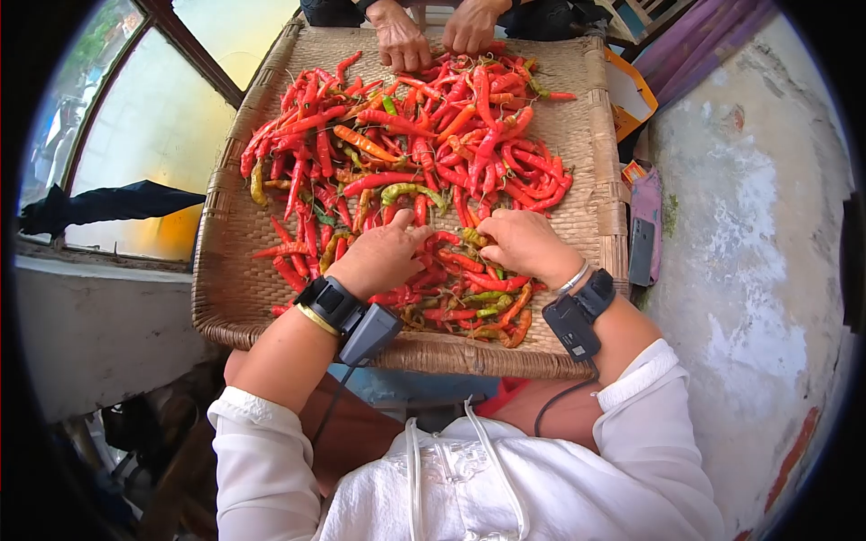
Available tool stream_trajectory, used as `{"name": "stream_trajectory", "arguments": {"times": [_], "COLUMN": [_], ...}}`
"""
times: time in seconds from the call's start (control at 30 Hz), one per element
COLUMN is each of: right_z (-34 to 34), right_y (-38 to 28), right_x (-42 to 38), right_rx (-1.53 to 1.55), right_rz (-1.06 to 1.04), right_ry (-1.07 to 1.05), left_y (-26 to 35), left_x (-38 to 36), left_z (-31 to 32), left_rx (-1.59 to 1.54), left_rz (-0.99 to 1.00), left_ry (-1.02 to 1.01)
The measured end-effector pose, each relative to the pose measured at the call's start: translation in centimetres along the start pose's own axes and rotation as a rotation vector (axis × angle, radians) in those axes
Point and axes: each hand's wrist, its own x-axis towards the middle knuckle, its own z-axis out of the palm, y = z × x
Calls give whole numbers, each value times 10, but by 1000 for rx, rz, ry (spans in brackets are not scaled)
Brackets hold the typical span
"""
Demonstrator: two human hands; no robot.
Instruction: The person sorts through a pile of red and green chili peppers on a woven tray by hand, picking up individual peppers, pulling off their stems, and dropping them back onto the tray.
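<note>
A heap of chili peppers [406, 135], mostly red with some orange and green, covers the middle of a woven basket tray [591, 117]. Low in the heap, my left hand [383, 257] has its fingers bent down among red chilies; what lies under the fingertips is hidden. My right hand [532, 245] is a short way to its right, fingers curled and thumb drawn in. At its fingertips is a yellowish-green chili [474, 237], which it seems to pinch. Between and below both hands lie mixed red and green chilies [492, 302].
Across the tray, another person's hands [433, 36] touch the chilies at the far edge. A window with a dark folded umbrella [117, 209] is on the left. A rough wall [749, 243] stands on the right, with a phone [641, 251] in a pink holder beside the tray.
</note>
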Motion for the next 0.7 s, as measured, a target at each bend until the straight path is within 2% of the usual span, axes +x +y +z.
{"name": "stream_trajectory", "arguments": {"times": [0.17, 0.23, 0.27, 0.3, 0.33, 0.37, 0.4, 0.43, 0.47, 0.53, 0.6, 0.67, 0.7], "right_z": [7, -3, -9, -15, -19, -23, -26, -30, -29, -28, -31, -30, -30], "right_y": [-3, -5, -8, -14, -20, -26, -32, -36, -35, -31, -13, 16, 25], "right_x": [3, 6, 6, 6, 7, 6, 5, 4, 5, 6, 8, 6, 1], "right_rx": [-65, -57, 70, 202, 198, 647, 1096, 1193, 1194, 1247, 1032, 277, 278], "right_rz": [71, 88, 104, 119, 113, 196, 279, 311, 308, 317, 263, 114, 119], "right_ry": [47, 36, 101, 164, 159, 90, 15, -57, -56, -92, 33, 259, 258], "left_y": [5, 9, 10, 12, 15, 18, 25, 27, 27, 25, 17, 3, -1], "left_x": [0, 2, 3, 5, 5, 4, 2, 1, 1, 1, 2, 2, 5], "left_z": [-4, -10, -9, -7, -7, -8, -16, -22, -23, -27, -30, -36, -38], "left_rx": [-79, -164, -171, -240, -306, -307, -613, -911, -909, -1186, -1282, -1312, -1462], "left_rz": [6, 47, 46, 81, 114, 108, 16, -75, -75, -146, -194, -104, -143], "left_ry": [20, 104, 116, 259, 400, 404, 220, 28, 28, -146, -96, 77, 285]}}
